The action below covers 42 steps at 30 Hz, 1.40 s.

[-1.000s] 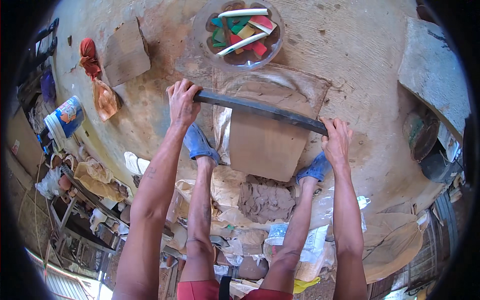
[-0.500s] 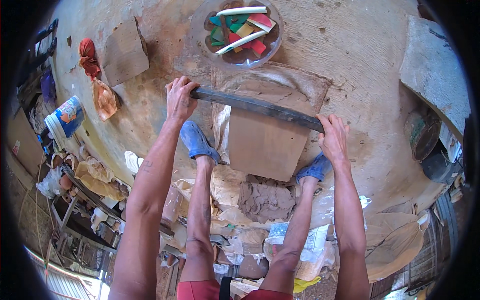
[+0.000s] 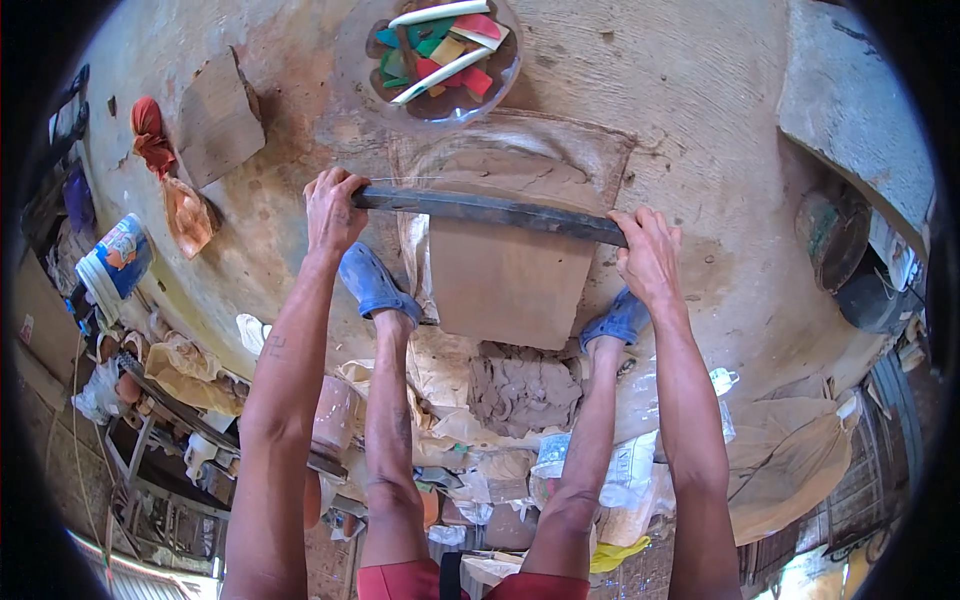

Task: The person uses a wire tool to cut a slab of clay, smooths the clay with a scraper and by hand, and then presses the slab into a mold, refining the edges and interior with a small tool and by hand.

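My left hand (image 3: 332,208) grips the left end of a long dark flat bar (image 3: 490,211). My right hand (image 3: 648,256) grips its right end. The bar lies across a flat slab of brown clay (image 3: 505,270) spread on a sack sheet (image 3: 610,160) on the ground. The clay below the bar looks smooth; above it the surface is rougher. My feet in blue shoes (image 3: 373,283) stand at either side of the slab's near edge.
A shallow bowl (image 3: 352,60) with coloured scrapers and white strips sits beyond the slab. A lump of clay (image 3: 522,388) lies between my legs. A board (image 3: 215,120), red and orange rags (image 3: 150,135) and a bucket (image 3: 115,265) are at left. A stone block (image 3: 860,110) is at right.
Both hands have pushed the bar farther away across the clay slab, leaving more smooth clay behind it.
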{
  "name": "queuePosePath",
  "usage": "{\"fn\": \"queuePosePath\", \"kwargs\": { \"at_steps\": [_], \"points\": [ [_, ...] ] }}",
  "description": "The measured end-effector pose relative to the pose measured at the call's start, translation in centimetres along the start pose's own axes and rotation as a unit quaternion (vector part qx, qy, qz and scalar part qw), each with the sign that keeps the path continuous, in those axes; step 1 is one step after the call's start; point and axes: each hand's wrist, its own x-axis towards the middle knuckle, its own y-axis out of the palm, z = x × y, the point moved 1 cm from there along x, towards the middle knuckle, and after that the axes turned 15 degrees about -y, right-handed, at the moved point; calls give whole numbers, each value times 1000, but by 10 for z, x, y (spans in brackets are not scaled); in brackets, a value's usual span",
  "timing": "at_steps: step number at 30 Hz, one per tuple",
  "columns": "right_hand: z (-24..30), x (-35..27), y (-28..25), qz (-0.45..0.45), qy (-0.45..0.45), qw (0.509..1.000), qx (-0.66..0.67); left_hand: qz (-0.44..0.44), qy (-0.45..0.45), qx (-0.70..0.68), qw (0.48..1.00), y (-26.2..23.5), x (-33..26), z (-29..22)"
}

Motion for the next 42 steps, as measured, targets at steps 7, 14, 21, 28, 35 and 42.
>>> {"fn": "queuePosePath", "kwargs": {
  "at_steps": [7,14,21,28,35,42],
  "points": [
    [0,-9,16,-35,-4,999,10,-2,12,18,1000,-5,4,-4],
    [-8,-13,25,-45,-10,999,-16,-15,28,17,999,-5,2,-11],
    [0,-6,28,6,22,997,-70,-17,15,11,1000,0,-13,-1],
    [6,-31,39,28,43,995,-81,-30,18,3,999,19,-38,1],
    [18,-75,71,48,69,994,-70,-12,10,-28,999,32,-85,2],
    [25,-116,100,84,67,992,-61,13,0,-36,999,53,-135,12]
  ]
}}
